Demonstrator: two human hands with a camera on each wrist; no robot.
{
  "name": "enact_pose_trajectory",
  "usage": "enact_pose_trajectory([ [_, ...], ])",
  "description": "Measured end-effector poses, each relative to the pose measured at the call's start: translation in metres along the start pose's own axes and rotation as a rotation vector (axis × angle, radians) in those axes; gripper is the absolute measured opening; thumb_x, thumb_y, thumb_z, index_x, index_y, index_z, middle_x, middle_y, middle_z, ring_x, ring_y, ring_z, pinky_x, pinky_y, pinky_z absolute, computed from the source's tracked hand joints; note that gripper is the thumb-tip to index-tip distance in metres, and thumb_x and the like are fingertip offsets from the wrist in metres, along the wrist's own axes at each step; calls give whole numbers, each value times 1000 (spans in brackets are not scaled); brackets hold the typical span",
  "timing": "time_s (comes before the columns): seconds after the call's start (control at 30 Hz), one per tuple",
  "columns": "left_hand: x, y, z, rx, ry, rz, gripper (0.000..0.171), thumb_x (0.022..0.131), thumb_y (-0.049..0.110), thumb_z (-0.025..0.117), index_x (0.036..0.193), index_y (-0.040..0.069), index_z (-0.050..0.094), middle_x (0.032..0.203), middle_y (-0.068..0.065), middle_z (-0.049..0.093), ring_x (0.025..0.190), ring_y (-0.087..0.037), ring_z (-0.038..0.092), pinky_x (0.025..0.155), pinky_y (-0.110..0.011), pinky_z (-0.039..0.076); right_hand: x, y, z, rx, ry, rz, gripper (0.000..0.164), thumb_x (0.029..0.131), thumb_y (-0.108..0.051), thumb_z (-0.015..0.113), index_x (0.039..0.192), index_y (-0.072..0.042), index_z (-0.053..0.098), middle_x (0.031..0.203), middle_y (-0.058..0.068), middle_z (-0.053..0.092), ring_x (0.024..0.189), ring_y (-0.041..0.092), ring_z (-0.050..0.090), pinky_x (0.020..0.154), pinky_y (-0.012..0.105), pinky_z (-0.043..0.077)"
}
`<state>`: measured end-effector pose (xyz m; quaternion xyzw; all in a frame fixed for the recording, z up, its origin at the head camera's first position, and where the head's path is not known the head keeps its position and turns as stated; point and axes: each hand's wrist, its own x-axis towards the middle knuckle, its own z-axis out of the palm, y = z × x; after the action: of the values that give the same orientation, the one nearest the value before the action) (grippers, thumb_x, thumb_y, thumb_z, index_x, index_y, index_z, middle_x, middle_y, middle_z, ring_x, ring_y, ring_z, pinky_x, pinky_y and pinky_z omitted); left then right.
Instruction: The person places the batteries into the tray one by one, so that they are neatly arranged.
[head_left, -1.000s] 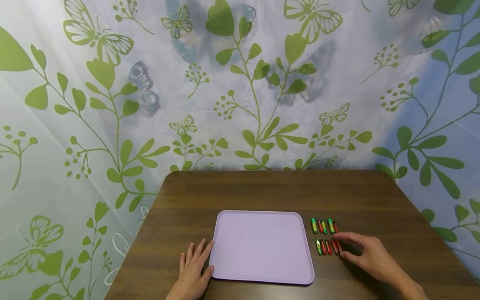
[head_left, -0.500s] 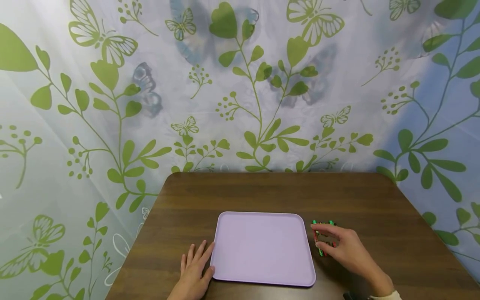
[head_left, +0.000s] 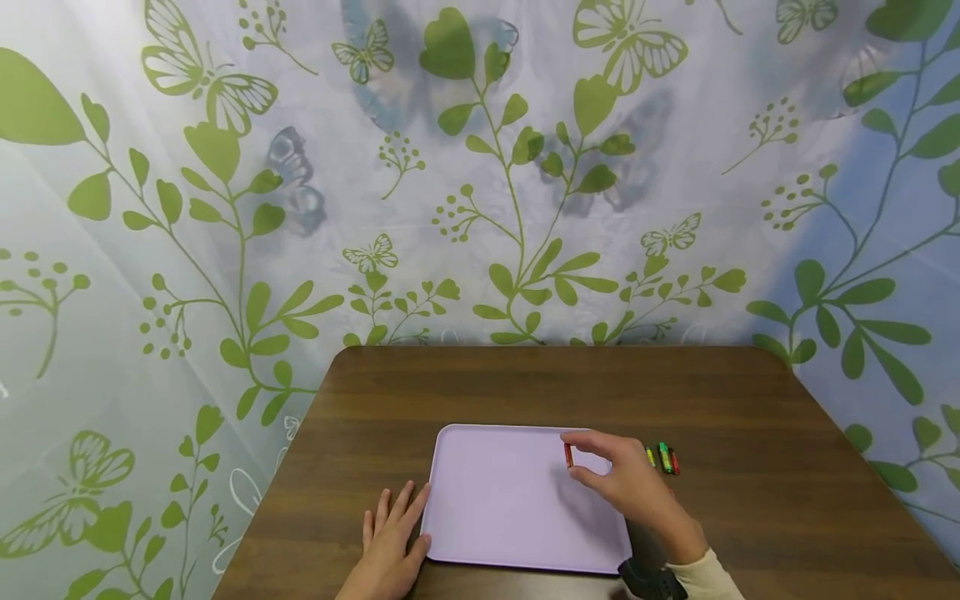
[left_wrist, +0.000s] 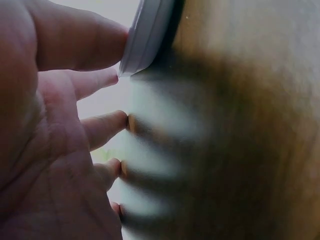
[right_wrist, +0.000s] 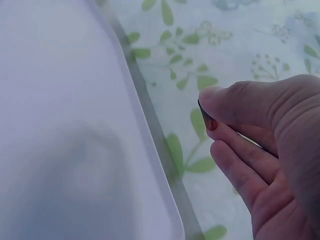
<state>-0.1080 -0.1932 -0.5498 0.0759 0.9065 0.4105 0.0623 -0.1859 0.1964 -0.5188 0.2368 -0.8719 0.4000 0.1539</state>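
A small red battery [head_left: 568,455] is pinched upright between the thumb and index fingertip of my right hand [head_left: 637,483], over the right part of the lilac tray [head_left: 495,500]. In the right wrist view the battery's red end [right_wrist: 210,123] shows below the thumb tip. At the tray's left edge lies my left hand [head_left: 386,550], its fingers spread on the table and its thumb touching the rim [left_wrist: 150,35]. Right of the tray, a green battery [head_left: 665,457] and a red one [head_left: 675,462] stay on the table; my right hand hides others.
The brown wooden table [head_left: 555,383] extends behind and to both sides of the tray. Behind it hangs a curtain [head_left: 480,208] with green leaves and butterflies. A dark band [head_left: 652,579] circles my right wrist.
My right hand has moved left from the battery rows to above the tray, bringing a red battery with it. My left hand keeps its place at the tray's edge.
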Motion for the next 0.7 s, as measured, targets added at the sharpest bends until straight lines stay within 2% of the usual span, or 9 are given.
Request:
enact_pose_trajectory([
  [0.3, -1, 5, -3, 15, -14, -24, 68, 101, 10, 70, 165, 10, 49, 176, -29, 30, 163, -64, 1, 121, -85, -10, 23, -24, 36, 83, -49, 7, 49, 83, -5, 94, 129, -14, 81, 126, -3, 82, 113, 18, 80, 99, 43, 65],
  [0.4, 0, 4, -4, 8, -23, -28, 68, 101, 11, 70, 165, 10, 48, 177, -30, 28, 163, -64, -1, 120, -86, -11, 29, -29, 49, 130, -69, 11, 46, 84, -5, 93, 128, -14, 81, 125, -1, 82, 114, 21, 80, 101, 45, 64],
  [0.5, 0, 3, -4, -5, -26, -28, 68, 101, 11, 70, 165, 10, 48, 177, -30, 27, 163, -64, -2, 120, -86, -12, 35, -32, 62, 197, -96, 16, 44, 86, -4, 91, 128, -13, 80, 125, 4, 82, 115, 30, 80, 103, 47, 63],
  [0.6, 0, -3, 0, -19, 8, -2, 68, 99, 10, 71, 164, 11, 50, 175, -32, 30, 162, -66, 1, 119, -87, -11, 40, -36, 74, 273, -125, 25, 42, 87, -4, 90, 127, -9, 80, 125, 10, 82, 114, 37, 80, 104, 49, 62],
  [0.7, 2, -13, 6, -5, 52, 25, 67, 99, 11, 72, 163, 15, 52, 173, -30, 35, 162, -65, 5, 121, -86, -9, 45, -40, 86, 313, -140, 25, 41, 87, -3, 90, 126, -7, 80, 125, 13, 82, 112, 35, 81, 103, 47, 63],
])
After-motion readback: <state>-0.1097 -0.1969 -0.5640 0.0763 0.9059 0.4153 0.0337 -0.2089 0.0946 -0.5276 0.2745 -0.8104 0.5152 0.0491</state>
